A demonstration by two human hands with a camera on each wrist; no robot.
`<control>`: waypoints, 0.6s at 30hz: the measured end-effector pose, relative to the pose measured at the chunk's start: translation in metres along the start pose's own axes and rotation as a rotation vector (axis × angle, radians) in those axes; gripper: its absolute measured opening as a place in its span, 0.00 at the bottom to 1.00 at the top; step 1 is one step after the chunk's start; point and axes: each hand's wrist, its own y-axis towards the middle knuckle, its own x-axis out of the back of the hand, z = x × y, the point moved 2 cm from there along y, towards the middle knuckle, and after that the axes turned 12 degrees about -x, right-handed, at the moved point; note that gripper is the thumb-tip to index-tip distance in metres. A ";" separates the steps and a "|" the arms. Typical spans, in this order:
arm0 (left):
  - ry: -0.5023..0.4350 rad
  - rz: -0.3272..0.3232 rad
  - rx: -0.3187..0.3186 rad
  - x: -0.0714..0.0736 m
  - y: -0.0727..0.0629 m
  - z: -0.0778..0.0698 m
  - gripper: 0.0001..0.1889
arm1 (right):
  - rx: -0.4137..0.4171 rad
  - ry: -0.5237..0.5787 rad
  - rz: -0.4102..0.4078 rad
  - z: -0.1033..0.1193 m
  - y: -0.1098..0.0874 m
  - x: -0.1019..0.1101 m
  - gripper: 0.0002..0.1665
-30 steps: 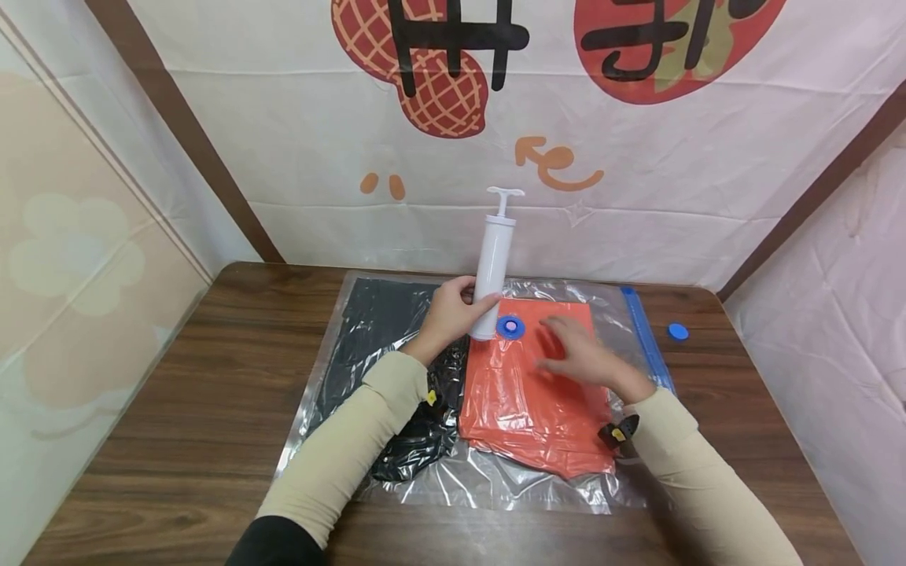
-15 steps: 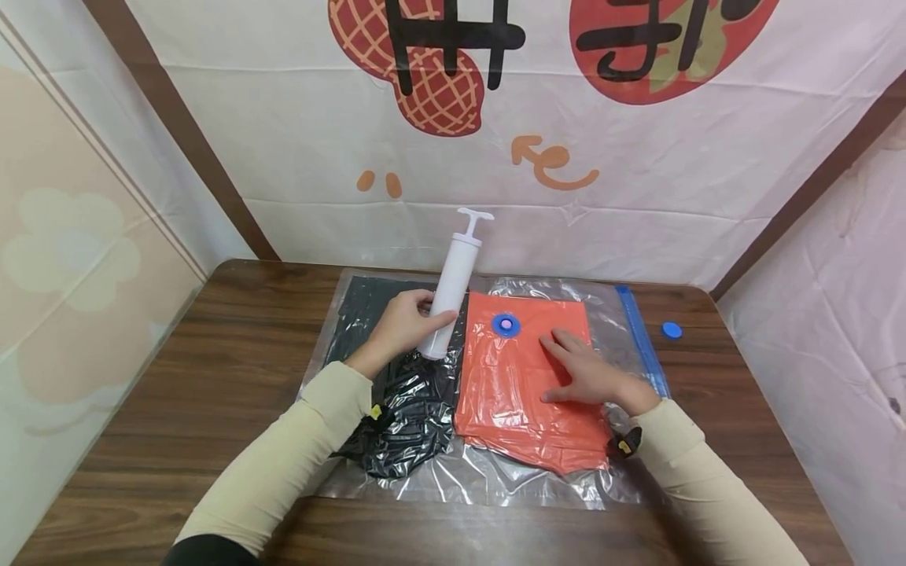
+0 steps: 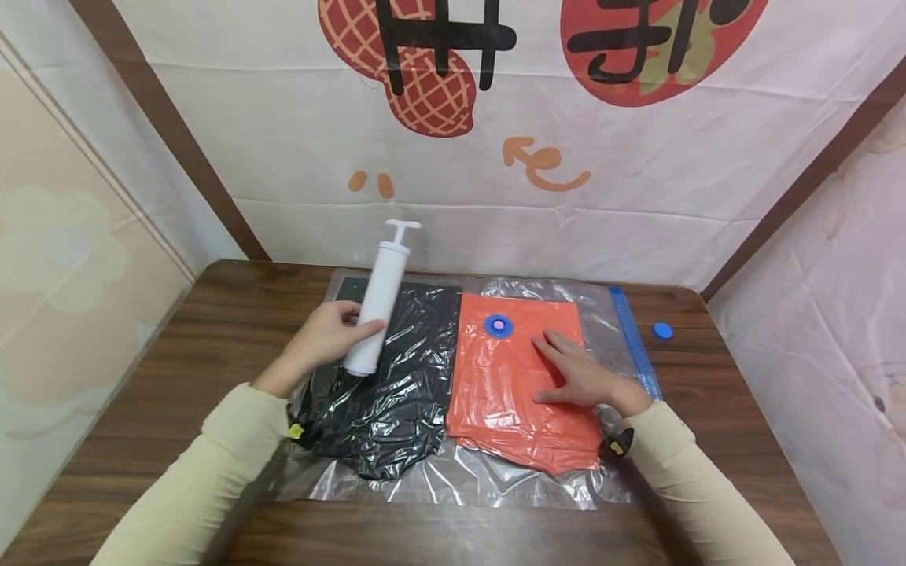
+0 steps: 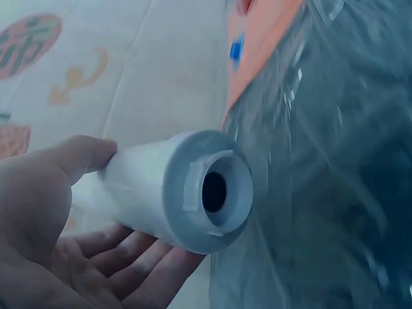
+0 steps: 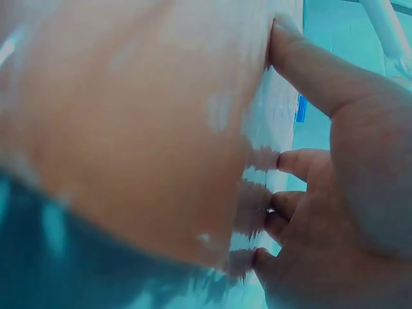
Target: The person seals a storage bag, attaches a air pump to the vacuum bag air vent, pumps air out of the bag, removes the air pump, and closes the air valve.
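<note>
My left hand (image 3: pixel 322 342) grips the lower part of a white hand pump (image 3: pixel 381 303), its T-shaped handle up and tilted right. In the left wrist view the round nozzle end of the pump (image 4: pixel 215 193) faces the camera, thumb and fingers on either side of the barrel. Below it lies a clear vacuum storage bag (image 3: pixel 481 479) with a black folded item (image 3: pixel 406 401) and an orange-red folded item (image 3: pixel 495 393) inside. My right hand (image 3: pixel 576 373) rests on the orange-red side with fingers spread. A blue valve (image 3: pixel 499 325) with a pink centre sits uncapped near that item's top.
A round blue cap (image 3: pixel 662 330) lies on the brown wooden table (image 3: pixel 163 369), right of the bag. The blue zip strip (image 3: pixel 633 338) runs along the bag's right edge. A printed fabric sheet (image 3: pixel 453 228) hangs behind the table.
My left hand has carried the pump leftward, from beside the valve to over the black item. My right hand has settled onto the orange-red side of the bag.
</note>
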 end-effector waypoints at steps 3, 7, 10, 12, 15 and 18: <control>0.011 0.006 0.048 0.016 -0.017 0.014 0.28 | 0.005 0.015 0.001 0.000 0.000 -0.001 0.62; 0.043 0.013 0.101 0.033 -0.037 0.034 0.31 | 0.005 0.013 0.000 -0.002 0.000 0.000 0.62; 0.067 0.030 0.132 0.047 -0.049 0.048 0.33 | -0.002 0.003 0.010 -0.003 0.001 0.000 0.62; 0.081 0.043 0.145 0.058 -0.055 0.056 0.35 | 0.004 -0.004 0.007 -0.003 0.001 0.000 0.62; 0.109 0.063 0.162 0.074 -0.062 0.066 0.37 | -0.004 0.008 0.018 -0.003 0.001 0.000 0.62; 0.139 0.088 0.192 0.091 -0.068 0.076 0.40 | -0.011 0.010 0.022 -0.003 0.002 0.000 0.62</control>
